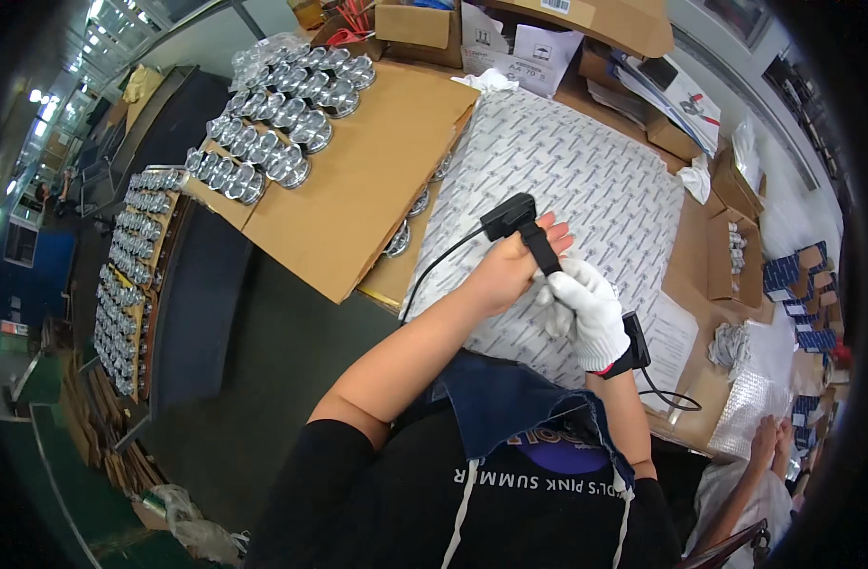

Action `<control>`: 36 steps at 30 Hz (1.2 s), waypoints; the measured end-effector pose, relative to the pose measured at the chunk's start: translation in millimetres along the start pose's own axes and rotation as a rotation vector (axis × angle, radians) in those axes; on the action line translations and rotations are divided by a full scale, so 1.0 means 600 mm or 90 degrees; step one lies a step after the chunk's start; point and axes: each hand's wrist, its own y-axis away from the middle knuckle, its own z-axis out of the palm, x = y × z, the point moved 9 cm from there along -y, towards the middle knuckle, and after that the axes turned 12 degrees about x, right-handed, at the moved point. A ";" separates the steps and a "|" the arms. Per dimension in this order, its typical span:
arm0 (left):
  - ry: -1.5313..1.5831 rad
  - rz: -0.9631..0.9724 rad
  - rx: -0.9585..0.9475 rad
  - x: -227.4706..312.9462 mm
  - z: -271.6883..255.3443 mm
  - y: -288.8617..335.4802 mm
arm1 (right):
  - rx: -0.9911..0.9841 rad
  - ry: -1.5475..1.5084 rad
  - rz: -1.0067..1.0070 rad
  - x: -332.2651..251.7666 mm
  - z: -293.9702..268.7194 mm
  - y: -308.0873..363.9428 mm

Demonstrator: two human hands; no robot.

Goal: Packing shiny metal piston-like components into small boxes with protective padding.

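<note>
Pinches black strap (540,248) with gloved right hand (587,308) across bare, unclenched left hand (511,263), possibly risking twist or slippage through drag from the attached cable (443,254)

The left forearm (424,318) is bare and stretches diagonally up and to the right from a bent elbow. The left hand (517,262) is bare, its fingers (559,230) extended and slightly parted. The right forearm (627,412) rises more steeply; the white-gloved right hand (590,313) leans leftward, thumb and fingertips drawn together just beside the left hand.
</note>
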 end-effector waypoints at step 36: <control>-0.085 0.072 -0.004 -0.017 0.004 -0.025 | 0.240 0.407 -0.281 -0.052 -0.021 0.012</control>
